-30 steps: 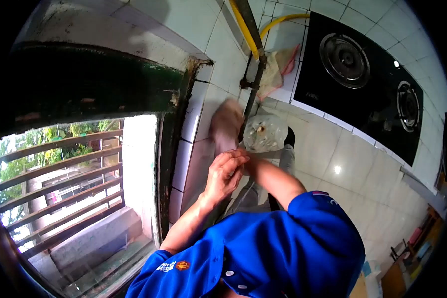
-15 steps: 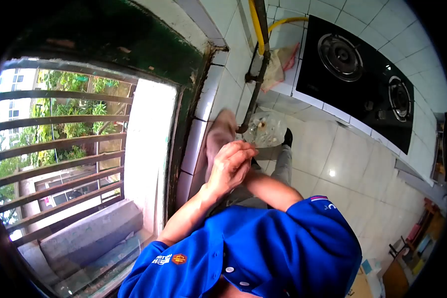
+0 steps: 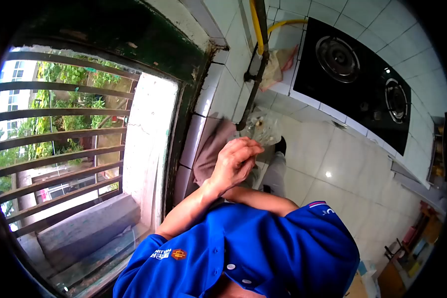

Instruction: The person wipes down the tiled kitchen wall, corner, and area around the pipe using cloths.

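Your left hand [image 3: 237, 161] is in front of your chest, its fingers curled over and drawn close together, knuckles uppermost. You cannot tell from here whether anything is pinched between those fingertips, since the back of the hand covers most of the grip. Your right forearm [image 3: 260, 199] crosses your body below that grip and passes behind the left wrist; the right hand itself is hidden there, so you cannot tell how its fingers stand.

The brownish cloth [image 3: 211, 151] is just left of the grip, stretching from beyond your knuckles down to beside your left forearm, along the tiled wall; it probably runs on behind the left wrist, though the arm blocks that part.

Just beyond your fingertips is a clear plastic bag [image 3: 263, 126] with small bits inside, next to the lower end of a dark pipe [image 3: 255, 89]. To the right of the grip, near it, you have a grey trouser leg [image 3: 274, 175] and a dark shoe [image 3: 281, 145] on the pale floor [image 3: 332, 159]. Farther out beyond the grip, a pale rag [image 3: 275, 69] with a reddish edge lies between the pipe and the black stove [image 3: 367, 89]. The barred window [image 3: 59, 111] is well to the grip's left.
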`<action>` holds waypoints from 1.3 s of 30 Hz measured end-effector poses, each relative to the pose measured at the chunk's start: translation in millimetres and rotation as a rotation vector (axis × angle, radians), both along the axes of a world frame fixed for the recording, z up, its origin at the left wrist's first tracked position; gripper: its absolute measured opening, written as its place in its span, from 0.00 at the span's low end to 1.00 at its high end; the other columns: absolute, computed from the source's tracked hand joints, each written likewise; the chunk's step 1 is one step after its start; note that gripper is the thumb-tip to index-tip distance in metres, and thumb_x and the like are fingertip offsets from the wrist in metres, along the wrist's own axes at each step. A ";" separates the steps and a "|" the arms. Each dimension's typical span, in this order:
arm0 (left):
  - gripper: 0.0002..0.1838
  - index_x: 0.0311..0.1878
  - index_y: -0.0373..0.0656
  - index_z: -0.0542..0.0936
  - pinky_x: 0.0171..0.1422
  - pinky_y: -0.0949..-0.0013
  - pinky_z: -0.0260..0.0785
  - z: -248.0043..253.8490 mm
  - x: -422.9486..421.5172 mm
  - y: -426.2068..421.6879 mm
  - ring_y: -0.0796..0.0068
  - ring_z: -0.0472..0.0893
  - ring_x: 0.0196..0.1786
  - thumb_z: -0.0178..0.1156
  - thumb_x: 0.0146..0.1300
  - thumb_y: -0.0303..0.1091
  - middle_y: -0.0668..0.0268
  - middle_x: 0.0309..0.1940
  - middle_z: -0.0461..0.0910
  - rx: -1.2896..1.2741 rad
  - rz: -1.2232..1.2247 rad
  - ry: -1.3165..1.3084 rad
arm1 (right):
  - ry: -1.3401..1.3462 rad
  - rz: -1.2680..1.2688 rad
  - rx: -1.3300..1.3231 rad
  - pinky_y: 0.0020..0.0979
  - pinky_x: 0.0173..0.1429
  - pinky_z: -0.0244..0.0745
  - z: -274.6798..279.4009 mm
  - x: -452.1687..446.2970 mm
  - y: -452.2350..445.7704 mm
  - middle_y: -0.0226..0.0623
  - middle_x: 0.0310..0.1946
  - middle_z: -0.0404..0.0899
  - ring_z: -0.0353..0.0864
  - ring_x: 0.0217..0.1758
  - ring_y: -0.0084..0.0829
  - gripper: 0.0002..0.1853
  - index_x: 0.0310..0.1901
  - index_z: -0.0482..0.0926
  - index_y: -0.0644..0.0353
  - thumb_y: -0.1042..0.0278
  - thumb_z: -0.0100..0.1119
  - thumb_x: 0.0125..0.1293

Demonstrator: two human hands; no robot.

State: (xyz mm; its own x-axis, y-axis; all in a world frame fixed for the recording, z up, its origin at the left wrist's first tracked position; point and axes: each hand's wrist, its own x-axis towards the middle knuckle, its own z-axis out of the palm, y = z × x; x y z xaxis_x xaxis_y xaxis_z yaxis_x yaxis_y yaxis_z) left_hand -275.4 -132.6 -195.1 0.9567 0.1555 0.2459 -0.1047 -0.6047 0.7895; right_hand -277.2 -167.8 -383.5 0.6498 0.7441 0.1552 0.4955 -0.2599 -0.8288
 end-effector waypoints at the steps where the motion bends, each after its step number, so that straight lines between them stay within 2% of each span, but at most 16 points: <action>1: 0.16 0.47 0.41 0.84 0.59 0.56 0.74 -0.1 -0.3 1.0 0.55 0.82 0.52 0.64 0.54 0.18 0.59 0.46 0.84 0.001 -0.002 0.010 | -0.016 0.006 0.003 0.47 0.40 0.78 0.8 6.0 1.2 0.54 0.37 0.83 0.84 0.38 0.47 0.23 0.46 0.85 0.69 0.61 0.66 0.52; 10: 0.15 0.46 0.39 0.84 0.58 0.58 0.75 -7.4 -4.6 -4.1 0.56 0.83 0.51 0.63 0.55 0.17 0.58 0.46 0.84 0.033 0.096 0.065 | -0.042 -0.122 -0.076 0.47 0.41 0.79 -20.8 146.1 70.3 0.54 0.36 0.83 0.84 0.38 0.47 0.23 0.46 0.85 0.69 0.60 0.67 0.51; 19: 0.17 0.42 0.35 0.85 0.56 0.63 0.77 -19.2 -8.5 -20.0 0.57 0.85 0.50 0.56 0.51 0.10 0.57 0.42 0.86 -0.107 0.396 0.128 | -0.009 0.188 -0.026 0.47 0.41 0.79 -3.2 48.9 -37.6 0.54 0.36 0.83 0.84 0.38 0.46 0.23 0.46 0.85 0.69 0.60 0.68 0.51; 23: 0.14 0.41 0.34 0.85 0.54 0.65 0.77 -23.1 -4.4 -28.1 0.60 0.85 0.49 0.57 0.56 0.09 0.57 0.40 0.86 -0.155 0.465 0.147 | -0.111 0.282 -0.009 0.47 0.41 0.79 -2.2 67.5 -53.1 0.54 0.35 0.83 0.84 0.38 0.46 0.24 0.45 0.85 0.69 0.60 0.68 0.50; 25: 0.14 0.41 0.34 0.85 0.54 0.65 0.77 -24.1 -2.4 -31.3 0.61 0.85 0.49 0.57 0.56 0.09 0.57 0.40 0.86 -0.165 0.455 0.154 | -0.286 0.243 -0.036 0.47 0.42 0.79 -4.7 98.7 -47.4 0.54 0.35 0.83 0.84 0.38 0.46 0.24 0.45 0.85 0.69 0.60 0.68 0.50; 27: 0.13 0.42 0.34 0.85 0.53 0.66 0.77 -26.6 -2.6 -34.0 0.62 0.85 0.48 0.57 0.57 0.10 0.57 0.40 0.86 -0.178 0.428 0.175 | -0.562 0.141 -0.135 0.47 0.42 0.79 -11.6 133.8 -31.8 0.54 0.35 0.83 0.85 0.38 0.46 0.24 0.45 0.85 0.69 0.59 0.69 0.50; 29: 0.13 0.42 0.35 0.85 0.53 0.65 0.77 -34.2 -9.1 -34.5 0.62 0.85 0.48 0.58 0.57 0.11 0.58 0.40 0.86 -0.162 0.395 0.165 | -0.641 0.023 -0.364 0.47 0.42 0.79 -33.8 166.5 -4.3 0.54 0.35 0.83 0.85 0.38 0.46 0.24 0.45 0.85 0.69 0.59 0.69 0.50; 30: 0.13 0.42 0.36 0.85 0.53 0.64 0.77 -37.4 -13.3 -34.3 0.61 0.85 0.48 0.59 0.57 0.11 0.58 0.41 0.86 -0.172 0.370 0.183 | -0.492 -0.025 -0.658 0.45 0.47 0.79 -53.5 176.5 17.9 0.52 0.41 0.85 0.85 0.45 0.49 0.22 0.47 0.85 0.66 0.58 0.68 0.54; 32: 0.13 0.43 0.37 0.85 0.53 0.63 0.77 -42.0 -23.9 -33.7 0.60 0.85 0.48 0.60 0.58 0.12 0.59 0.42 0.86 -0.180 0.342 0.217 | -0.606 -0.019 -0.160 0.40 0.59 0.77 -118.1 194.5 15.5 0.39 0.50 0.84 0.81 0.57 0.41 0.20 0.54 0.83 0.57 0.56 0.62 0.65; 34: 0.13 0.43 0.37 0.85 0.53 0.63 0.77 -43.7 -32.1 -31.2 0.60 0.85 0.48 0.60 0.58 0.12 0.59 0.42 0.86 -0.179 0.331 0.226 | -0.741 -0.091 -0.146 0.37 0.64 0.74 -136.5 178.5 18.4 0.35 0.54 0.82 0.78 0.62 0.37 0.20 0.57 0.81 0.54 0.56 0.59 0.68; 39: 0.12 0.44 0.37 0.85 0.53 0.65 0.77 -52.6 -62.4 -26.4 0.61 0.85 0.47 0.60 0.60 0.14 0.58 0.42 0.86 -0.208 0.316 0.240 | -0.580 -0.062 -0.094 0.38 0.71 0.67 -162.7 83.8 21.9 0.38 0.59 0.75 0.73 0.64 0.36 0.21 0.59 0.77 0.55 0.53 0.51 0.72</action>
